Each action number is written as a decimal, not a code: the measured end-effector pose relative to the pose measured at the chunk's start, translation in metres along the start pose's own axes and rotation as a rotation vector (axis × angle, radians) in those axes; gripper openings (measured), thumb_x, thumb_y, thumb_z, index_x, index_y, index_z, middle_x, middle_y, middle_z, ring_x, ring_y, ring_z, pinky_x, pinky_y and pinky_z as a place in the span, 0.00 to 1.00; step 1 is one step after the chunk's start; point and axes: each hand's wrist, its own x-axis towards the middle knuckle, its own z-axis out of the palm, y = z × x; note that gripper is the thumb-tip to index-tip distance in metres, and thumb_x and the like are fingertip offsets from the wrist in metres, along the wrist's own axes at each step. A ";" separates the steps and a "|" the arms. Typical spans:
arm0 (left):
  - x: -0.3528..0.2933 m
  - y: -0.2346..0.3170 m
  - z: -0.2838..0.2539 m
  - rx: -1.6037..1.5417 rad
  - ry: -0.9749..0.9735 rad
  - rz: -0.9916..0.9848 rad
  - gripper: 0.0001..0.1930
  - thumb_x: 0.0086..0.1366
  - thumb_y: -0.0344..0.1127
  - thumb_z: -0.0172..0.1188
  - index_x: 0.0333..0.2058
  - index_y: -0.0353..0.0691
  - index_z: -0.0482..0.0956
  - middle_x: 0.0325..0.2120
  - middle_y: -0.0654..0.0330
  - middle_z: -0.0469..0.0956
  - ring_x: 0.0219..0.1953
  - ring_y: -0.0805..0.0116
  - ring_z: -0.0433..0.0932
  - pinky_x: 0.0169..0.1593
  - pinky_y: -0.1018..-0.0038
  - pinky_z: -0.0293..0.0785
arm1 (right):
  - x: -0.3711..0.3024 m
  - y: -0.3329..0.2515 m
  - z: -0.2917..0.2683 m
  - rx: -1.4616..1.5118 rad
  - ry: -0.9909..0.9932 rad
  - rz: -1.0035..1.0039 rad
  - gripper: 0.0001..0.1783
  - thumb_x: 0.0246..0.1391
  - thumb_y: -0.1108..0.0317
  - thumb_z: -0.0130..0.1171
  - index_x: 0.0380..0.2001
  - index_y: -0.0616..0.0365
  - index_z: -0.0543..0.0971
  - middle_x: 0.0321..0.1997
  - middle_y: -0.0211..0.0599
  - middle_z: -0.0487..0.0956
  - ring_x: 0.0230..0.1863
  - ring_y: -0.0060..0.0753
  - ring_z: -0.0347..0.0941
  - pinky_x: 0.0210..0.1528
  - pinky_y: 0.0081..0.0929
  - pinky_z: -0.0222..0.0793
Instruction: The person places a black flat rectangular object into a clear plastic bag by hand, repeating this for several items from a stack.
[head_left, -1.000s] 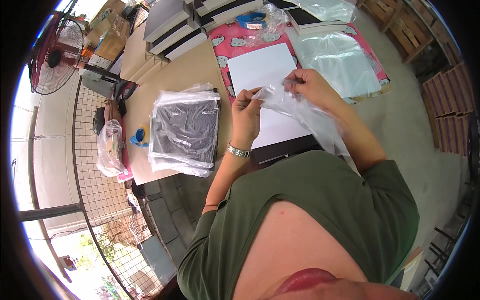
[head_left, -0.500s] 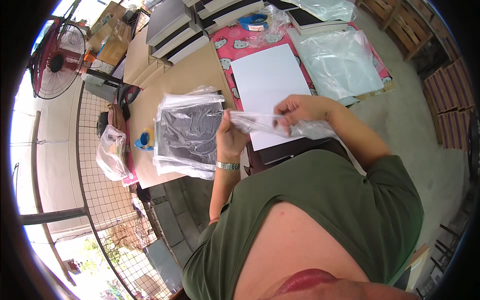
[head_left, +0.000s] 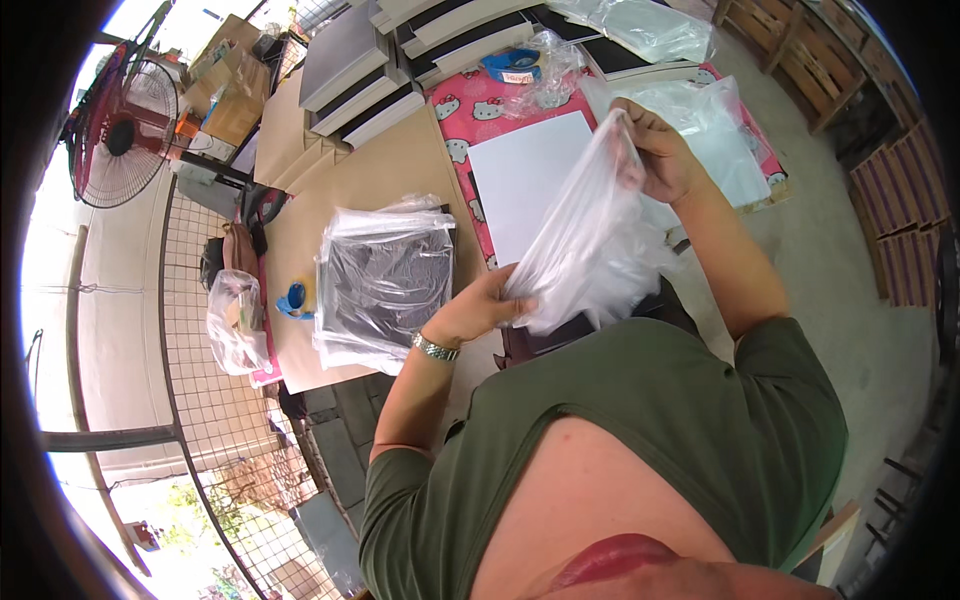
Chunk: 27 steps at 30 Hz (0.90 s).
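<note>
A clear plastic bag [head_left: 585,235] is stretched between my two hands in front of my chest. My left hand [head_left: 483,308], with a metal watch at the wrist, pinches its lower left edge. Higher up and to the right, my right hand [head_left: 652,150] grips the opposite edge, fingers bent round the film. Behind the bag lies a white sheet [head_left: 530,180], partly covered by it. A dark item beneath the bag, close to my body, is mostly hidden. Left of my left hand rests a stack of dark, flat items in plastic wrap [head_left: 388,280].
Thick bound stacks [head_left: 345,65] stand at the far left of the table. Blue tape rolls sit at the back [head_left: 512,66] and left [head_left: 294,300]. More clear plastic bags [head_left: 715,130] lie at the right edge. A fan [head_left: 120,135] stands far left.
The plastic bag has gone from a narrow, gathered strip to a spread-out sheet. My right hand has risen and moved right; my left hand is lower and turned inward.
</note>
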 end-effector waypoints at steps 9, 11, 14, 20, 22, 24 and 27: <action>0.029 0.005 -0.023 -0.764 0.202 0.195 0.24 0.56 0.37 0.59 0.49 0.32 0.67 0.45 0.51 0.72 0.44 0.62 0.74 0.49 0.66 0.69 | -0.011 -0.009 -0.032 -0.922 0.213 0.125 0.10 0.51 0.65 0.56 0.35 0.58 0.75 0.34 0.27 0.76 0.31 0.18 0.70 0.37 0.18 0.66; 0.037 -0.008 -0.010 -0.169 0.176 -0.023 0.24 0.56 0.35 0.58 0.50 0.32 0.66 0.44 0.52 0.72 0.43 0.62 0.74 0.50 0.66 0.68 | 0.009 -0.013 -0.039 -0.299 0.221 -0.223 0.10 0.52 0.65 0.55 0.36 0.58 0.75 0.33 0.29 0.76 0.30 0.20 0.71 0.37 0.19 0.67; 0.065 -0.039 -0.041 -0.522 0.278 0.116 0.25 0.55 0.33 0.57 0.52 0.33 0.64 0.46 0.53 0.72 0.46 0.60 0.72 0.52 0.62 0.67 | 0.025 -0.004 -0.074 -0.347 0.299 -0.004 0.08 0.54 0.68 0.52 0.37 0.58 0.72 0.24 0.24 0.70 0.21 0.14 0.64 0.23 0.15 0.61; 0.111 -0.007 -0.106 -0.837 0.414 0.295 0.17 0.57 0.33 0.51 0.43 0.28 0.68 0.38 0.50 0.74 0.40 0.57 0.75 0.47 0.62 0.72 | 0.048 -0.009 -0.112 -0.529 0.343 0.309 0.15 0.48 0.66 0.54 0.41 0.56 0.71 0.19 0.24 0.65 0.19 0.10 0.57 0.23 0.15 0.58; 0.145 -0.021 -0.138 -0.570 0.467 0.101 0.14 0.56 0.32 0.50 0.39 0.29 0.71 0.34 0.52 0.75 0.36 0.58 0.76 0.41 0.63 0.75 | 0.068 0.001 -0.148 -0.593 0.380 0.239 0.18 0.45 0.67 0.54 0.42 0.57 0.70 0.20 0.24 0.66 0.21 0.12 0.59 0.23 0.16 0.59; 0.186 -0.036 -0.155 -0.217 0.579 -0.013 0.10 0.56 0.32 0.49 0.34 0.31 0.72 0.28 0.54 0.75 0.31 0.60 0.77 0.35 0.65 0.76 | 0.088 0.018 -0.185 -1.136 0.518 0.114 0.15 0.44 0.67 0.54 0.38 0.59 0.74 0.26 0.31 0.71 0.24 0.23 0.66 0.31 0.22 0.63; 0.245 -0.055 -0.177 0.296 0.729 -0.116 0.10 0.55 0.32 0.49 0.31 0.32 0.74 0.21 0.57 0.75 0.24 0.63 0.76 0.29 0.69 0.74 | 0.106 0.041 -0.244 -2.012 0.680 0.109 0.16 0.44 0.63 0.53 0.35 0.60 0.77 0.34 0.41 0.76 0.31 0.37 0.72 0.39 0.30 0.67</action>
